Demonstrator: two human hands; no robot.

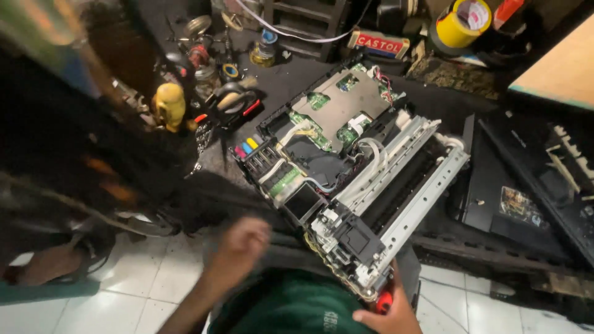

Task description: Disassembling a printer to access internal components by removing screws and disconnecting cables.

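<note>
An opened printer (352, 167) with its cover off lies tilted on a dark mat, showing green circuit boards, white tubes, a metal rail and coloured ink tanks (247, 147). My left hand (240, 247) is blurred, fingers curled, just off the printer's near left corner and holding nothing I can see. My right hand (387, 312) sits at the printer's near end, gripping a red-handled tool (384, 301), probably a screwdriver, against the frame.
A black printer cover panel (513, 204) lies to the right. A yellow tape roll (463, 23), small bottles and hand tools (229, 99) clutter the back. White floor tiles (136, 278) lie at the near left; a person's sandalled foot (49, 263) rests there.
</note>
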